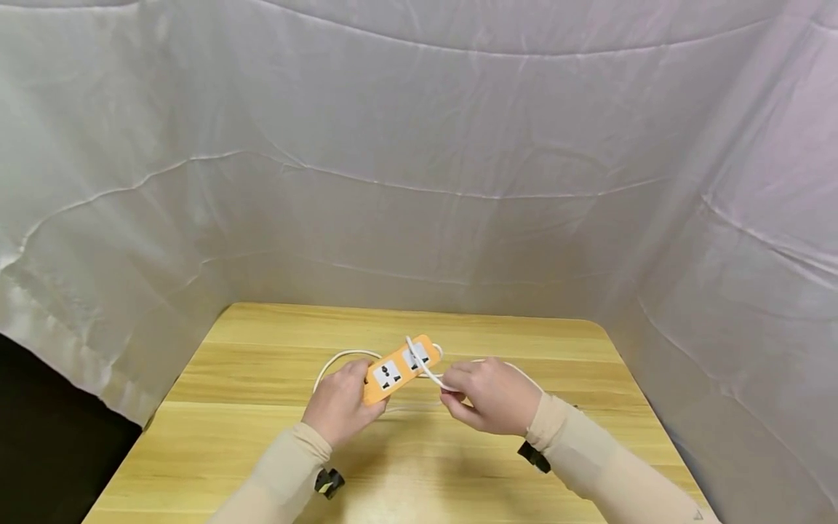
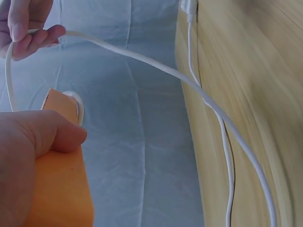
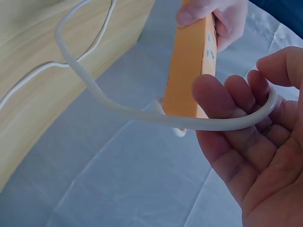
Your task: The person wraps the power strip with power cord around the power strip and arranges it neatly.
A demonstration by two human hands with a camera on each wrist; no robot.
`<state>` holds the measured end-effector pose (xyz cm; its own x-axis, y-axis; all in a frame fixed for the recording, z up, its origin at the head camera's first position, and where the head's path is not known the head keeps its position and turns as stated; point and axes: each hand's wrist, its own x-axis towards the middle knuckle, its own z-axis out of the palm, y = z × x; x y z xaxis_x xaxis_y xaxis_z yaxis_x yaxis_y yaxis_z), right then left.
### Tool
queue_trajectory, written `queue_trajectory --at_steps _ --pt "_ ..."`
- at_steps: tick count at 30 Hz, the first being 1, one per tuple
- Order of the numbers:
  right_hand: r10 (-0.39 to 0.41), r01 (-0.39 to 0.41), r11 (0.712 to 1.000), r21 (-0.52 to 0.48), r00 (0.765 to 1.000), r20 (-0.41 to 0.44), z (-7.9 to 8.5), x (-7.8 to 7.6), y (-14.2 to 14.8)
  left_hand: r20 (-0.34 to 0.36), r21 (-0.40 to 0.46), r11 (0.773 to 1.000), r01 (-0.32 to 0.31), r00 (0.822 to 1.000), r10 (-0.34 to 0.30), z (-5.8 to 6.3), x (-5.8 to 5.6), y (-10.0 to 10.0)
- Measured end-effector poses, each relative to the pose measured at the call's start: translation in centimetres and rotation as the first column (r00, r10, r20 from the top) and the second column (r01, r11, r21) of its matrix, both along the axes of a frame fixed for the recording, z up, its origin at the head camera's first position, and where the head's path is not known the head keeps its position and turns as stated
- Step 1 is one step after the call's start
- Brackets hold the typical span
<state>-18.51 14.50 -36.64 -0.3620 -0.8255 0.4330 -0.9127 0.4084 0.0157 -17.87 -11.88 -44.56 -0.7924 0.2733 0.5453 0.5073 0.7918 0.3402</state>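
An orange power strip [image 1: 376,391] with white socket panels is held tilted above the table, its sockets facing up toward the head camera. My left hand [image 1: 340,407] grips its near end, thumb across the orange side [image 2: 61,189] in the left wrist view. To the right, my right hand [image 1: 494,397] holds the strip's white cord [image 3: 208,124] in curled fingers, the cord bending round them. One stretch of cord crosses over the strip's far socket panel. A small loop shows at the strip's far end.
More white cord [image 1: 347,353] arcs behind the left hand and runs along the wooden table [image 1: 262,437]. A white plug-like end [image 2: 189,6] lies near the table edge in the left wrist view. Grey fabric curtains [image 1: 419,240] surround the table's back and sides.
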Motion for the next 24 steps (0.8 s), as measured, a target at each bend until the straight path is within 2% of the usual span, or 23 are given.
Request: queue_trajectory --at_steps 4,6,10,13,15,24 --pt "-0.032 0.032 0.999 -0.012 0.999 -0.007 -0.4 0.3 0.2 -0.009 0.022 1.0 0.002 1.0 -0.002 0.0 0.0 -0.1" --pt "-0.043 0.044 0.999 -0.033 0.999 0.018 -0.7 0.6 0.2 -0.018 0.041 0.999 0.005 1.0 -0.005 0.1 0.1 -0.1" --pt "-0.04 0.055 0.993 -0.101 0.989 0.143 -1.4 1.1 0.1 -0.048 0.092 0.995 0.025 0.999 -0.021 0.4 0.2 -0.1" --pt "-0.017 0.055 0.987 -0.15 0.969 0.247 -1.9 1.5 0.0 -0.071 0.127 0.991 0.04 0.997 -0.031 0.6 0.3 -0.1" --pt "-0.001 0.052 0.984 -0.169 0.958 0.288 -2.2 1.6 -0.1 -0.081 0.141 0.989 0.045 0.996 -0.034 0.7 0.3 -0.2" --pt "0.043 0.034 0.977 -0.212 0.937 0.347 -3.0 1.7 -0.1 -0.085 0.181 0.982 0.048 0.996 -0.033 1.2 0.4 -0.6"
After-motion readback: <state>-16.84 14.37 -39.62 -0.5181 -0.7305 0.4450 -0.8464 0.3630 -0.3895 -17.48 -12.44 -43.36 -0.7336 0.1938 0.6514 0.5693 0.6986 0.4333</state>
